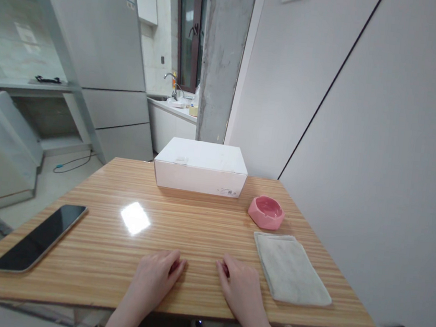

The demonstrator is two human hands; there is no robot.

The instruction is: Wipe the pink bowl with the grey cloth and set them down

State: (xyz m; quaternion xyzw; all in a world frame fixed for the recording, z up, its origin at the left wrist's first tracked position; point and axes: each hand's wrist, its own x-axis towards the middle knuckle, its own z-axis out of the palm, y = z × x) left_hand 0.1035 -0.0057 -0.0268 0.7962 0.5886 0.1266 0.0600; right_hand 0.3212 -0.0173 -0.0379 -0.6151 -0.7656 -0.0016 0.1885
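Both of my hands rest on the wood-grain table near its front edge, a hand's width apart. My left hand is curled into a loose fist, knuckles up, with no object showing in it. Curled the same way, my right hand also shows nothing in its fingers. Just right of it lies a folded grey cloth. A pink faceted bowl, like an ashtray, stands behind the cloth. Far to the left is a smartphone, its dark screen facing up.
A closed white box sits at the table's back edge. A white wall panel borders the right side. Behind are a grey pillar, a fridge and a kitchen counter with a faucet.
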